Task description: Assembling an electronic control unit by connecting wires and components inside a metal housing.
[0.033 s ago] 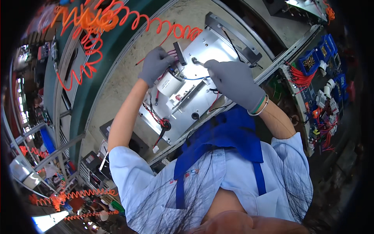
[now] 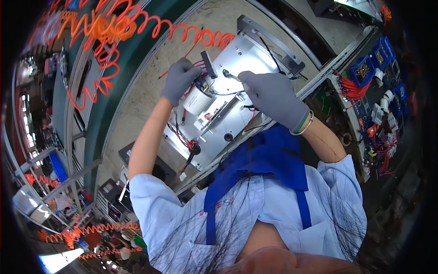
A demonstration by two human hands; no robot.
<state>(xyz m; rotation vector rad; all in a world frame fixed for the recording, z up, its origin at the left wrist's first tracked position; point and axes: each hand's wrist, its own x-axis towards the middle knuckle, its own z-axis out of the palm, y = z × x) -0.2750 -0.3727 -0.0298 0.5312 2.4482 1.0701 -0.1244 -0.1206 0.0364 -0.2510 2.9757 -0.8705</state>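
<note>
A bright metal plate (image 2: 228,137) lies at an angle in front of me, with a grey bracket along its far right edge. Gripped in my right hand (image 2: 273,96) is a small wrench (image 2: 226,73), its round dark head against the plate. My left hand (image 2: 181,81) is closed by the purple and dark wires (image 2: 199,64) that run to a black bar-shaped part (image 2: 209,65) standing above the plate. Just below that hand sits a white cylinder (image 2: 198,100), with wires at its top. A small circuit board (image 2: 221,112) stands on the plate beside it.
Red and black wires (image 2: 191,145) with a white connector hang over the plate's near left edge. Coiled orange air hoses (image 2: 150,23) cross the upper left. At right, blue bins (image 2: 362,72) of small brass parts stand beside bundled red wires (image 2: 352,91).
</note>
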